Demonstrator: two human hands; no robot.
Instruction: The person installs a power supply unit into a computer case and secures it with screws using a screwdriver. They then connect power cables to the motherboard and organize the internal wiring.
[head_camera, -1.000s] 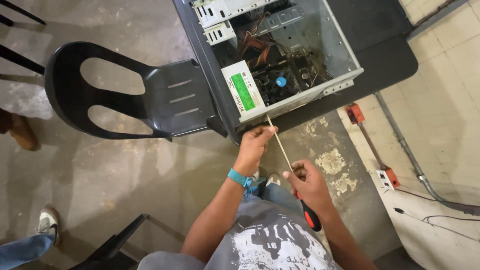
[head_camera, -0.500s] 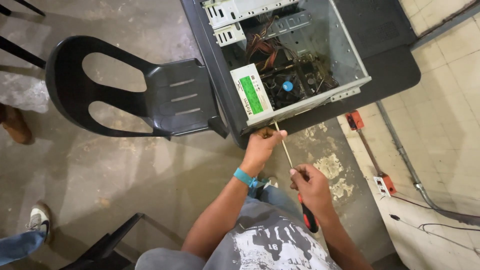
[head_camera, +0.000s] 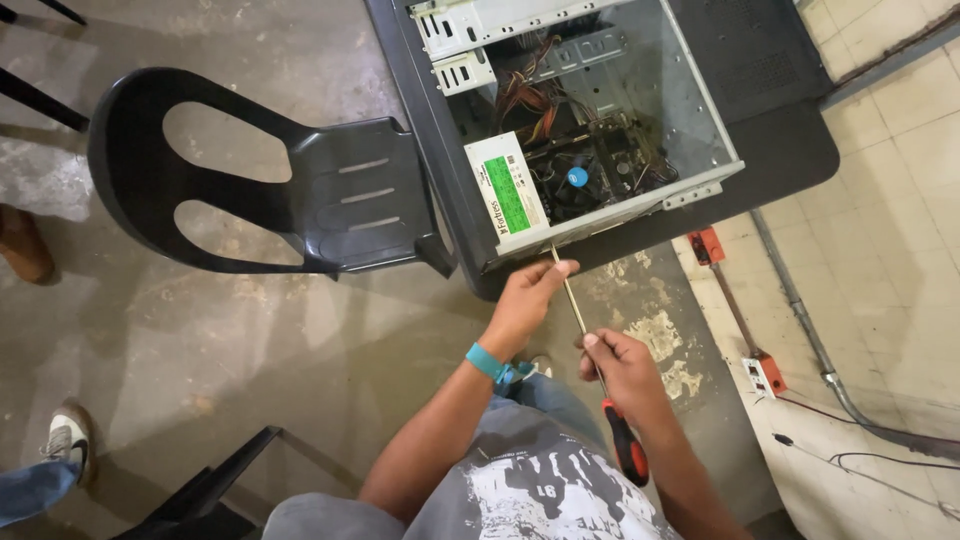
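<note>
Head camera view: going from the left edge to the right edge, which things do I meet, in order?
White and brown sneaker on the concrete floor → black plastic chair → left hand → right hand gripping the long screwdriver with the red and black handle → small orange box on the floor → grey metal pipe along the tiled floor.

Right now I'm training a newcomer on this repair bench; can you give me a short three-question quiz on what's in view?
1. True or false: the right hand holds a screwdriver.
2. What does the screwdriver's tip touch? A) the chair B) the lower edge of the open computer case C) the floor
3. Fill in: the left hand steadies the screwdriver's ____.

Key: 1 true; 2 B; 3 shaft.
</note>
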